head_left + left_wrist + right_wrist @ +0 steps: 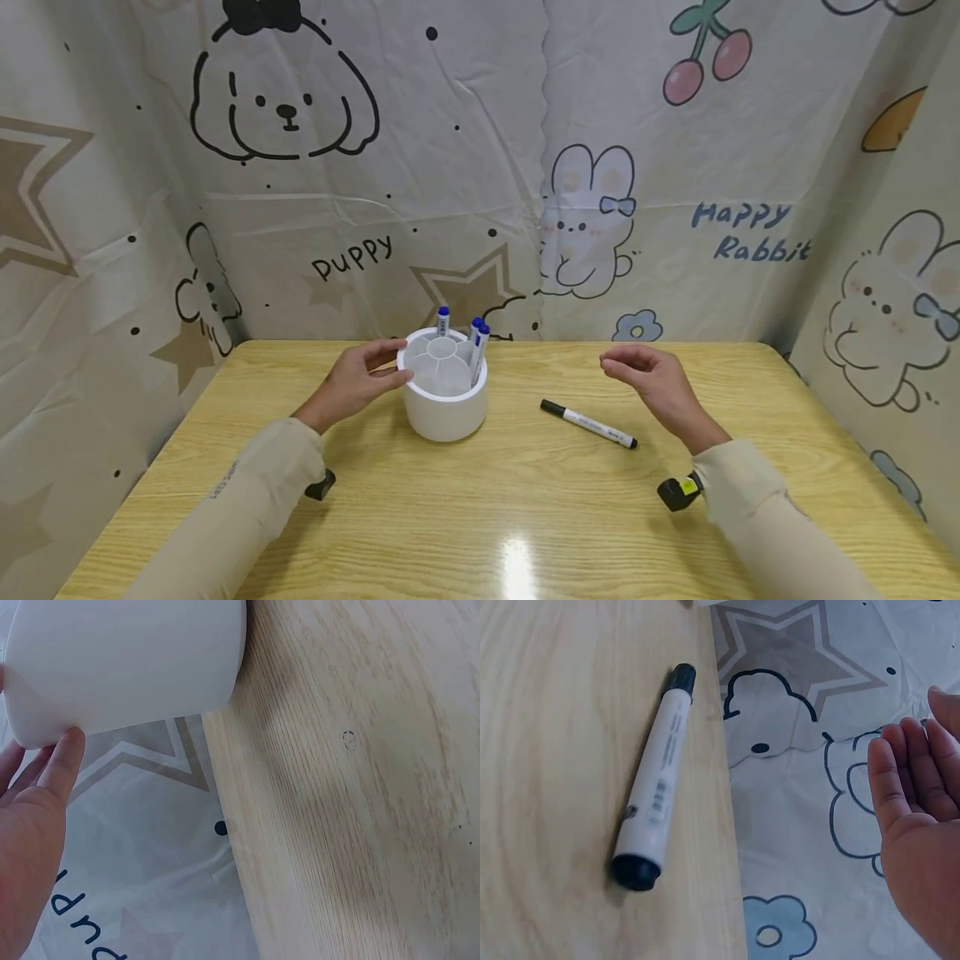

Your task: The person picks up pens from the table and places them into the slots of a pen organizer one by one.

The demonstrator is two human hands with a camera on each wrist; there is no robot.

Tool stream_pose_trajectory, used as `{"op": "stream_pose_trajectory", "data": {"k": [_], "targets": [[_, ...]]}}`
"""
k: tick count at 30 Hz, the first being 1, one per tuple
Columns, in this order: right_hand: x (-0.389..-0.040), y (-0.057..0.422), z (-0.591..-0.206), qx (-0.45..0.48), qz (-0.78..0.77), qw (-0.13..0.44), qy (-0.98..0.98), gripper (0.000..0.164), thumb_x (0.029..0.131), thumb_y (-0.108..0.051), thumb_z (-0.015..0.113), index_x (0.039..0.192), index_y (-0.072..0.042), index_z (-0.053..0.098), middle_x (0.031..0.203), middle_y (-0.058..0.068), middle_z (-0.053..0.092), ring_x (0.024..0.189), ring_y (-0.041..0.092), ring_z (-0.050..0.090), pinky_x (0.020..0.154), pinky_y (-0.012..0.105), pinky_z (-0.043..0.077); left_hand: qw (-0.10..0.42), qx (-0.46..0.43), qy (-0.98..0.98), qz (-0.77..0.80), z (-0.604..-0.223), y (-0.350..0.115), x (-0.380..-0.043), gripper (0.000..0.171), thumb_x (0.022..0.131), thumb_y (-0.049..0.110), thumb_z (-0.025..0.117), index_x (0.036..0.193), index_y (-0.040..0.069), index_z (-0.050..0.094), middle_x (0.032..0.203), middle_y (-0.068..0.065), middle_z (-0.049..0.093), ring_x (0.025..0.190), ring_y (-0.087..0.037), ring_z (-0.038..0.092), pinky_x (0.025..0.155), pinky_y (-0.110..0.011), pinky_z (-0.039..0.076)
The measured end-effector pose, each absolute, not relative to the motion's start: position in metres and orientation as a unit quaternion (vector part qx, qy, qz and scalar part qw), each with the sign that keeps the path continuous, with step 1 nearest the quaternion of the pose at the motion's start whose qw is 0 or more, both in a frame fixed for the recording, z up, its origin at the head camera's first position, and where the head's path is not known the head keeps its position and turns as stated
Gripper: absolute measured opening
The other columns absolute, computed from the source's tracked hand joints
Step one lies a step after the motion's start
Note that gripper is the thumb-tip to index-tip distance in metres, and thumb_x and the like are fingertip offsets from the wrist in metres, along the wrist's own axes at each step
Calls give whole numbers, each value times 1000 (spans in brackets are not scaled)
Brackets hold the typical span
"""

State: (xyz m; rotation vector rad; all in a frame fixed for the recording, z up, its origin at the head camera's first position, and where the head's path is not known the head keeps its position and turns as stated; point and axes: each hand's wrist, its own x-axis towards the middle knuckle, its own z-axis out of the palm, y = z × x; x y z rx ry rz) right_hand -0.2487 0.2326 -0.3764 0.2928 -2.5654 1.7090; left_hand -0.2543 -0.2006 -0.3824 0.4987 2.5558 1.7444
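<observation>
A round white pen organizer [446, 417] with divided compartments stands upright toward the back of the table. Three blue-tipped markers [480, 343] are in it, one at the back and two at the right. At its left side my left hand [352, 385] holds the rim between thumb and fingers; the left wrist view shows fingertips [73, 739] against the smooth wall. A white whiteboard marker [592, 425] with black ends lies on the table, right of the organizer. Above and just right of it hovers my right hand [652, 383], its fingers loosely bent and holding nothing.
The light wood table [450, 517] ends at a patterned cloth [465, 192] behind, and cloth also hangs at both sides. Small black cameras [678, 492] sit at both wrists.
</observation>
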Motion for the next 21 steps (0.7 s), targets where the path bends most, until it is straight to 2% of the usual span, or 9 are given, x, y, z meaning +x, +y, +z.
{"op": "stream_pose_trajectory", "data": {"k": [21], "targets": [[-235, 261, -401, 82, 535, -1, -841, 42, 94, -26, 73, 123, 4, 65, 118, 12, 69, 97, 0, 64, 86, 14, 53, 3, 161, 813, 560, -382, -201, -253, 53, 93, 6, 72, 138, -10, 50, 140, -29, 50, 130, -41, 51, 101, -34, 51]]}}
